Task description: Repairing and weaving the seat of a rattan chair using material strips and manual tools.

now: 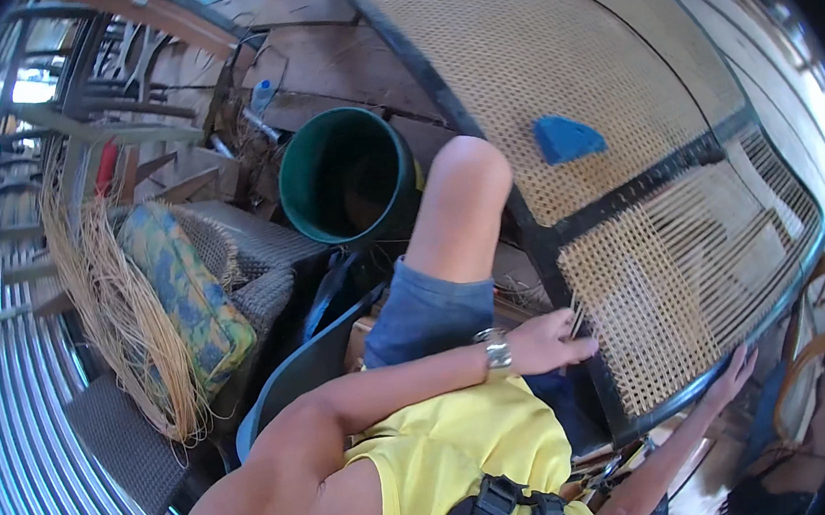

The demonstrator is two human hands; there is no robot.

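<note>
1. Along the person's right side, in the head view, lies a dark-framed cane panel (472,60), stretching from the top of the view down beside the raised knee (460,182).
2. Its far section (553,62) is covered in finished-looking open mesh, with a blue wedge-shaped block (568,139) resting on it near the crossbar (636,181).
3. Its near section (627,285) is only partly done, I judge: close mesh fills the left portion, while toward the right mostly parallel cane strands (732,234) show, with few crossings and some gaps. The cross-weaving there seems to be what is left.
4. The panel's long axis runs from the upper left of the view down and slightly rightward, bending with the lens; its unfinished end points toward the person, and the crossbar cuts across, rising to the right.
5. The left hand (545,342) has its fingers curled at the frame's left edge, beside thin strand ends; whether it pinches them I cannot tell.
6. The right hand (729,383) is unclenched, fingers extended at the near outer rim, grasping nothing visible.
7. A bundle of loose cane (147,361) hangs at left, apparently spare material.
</note>
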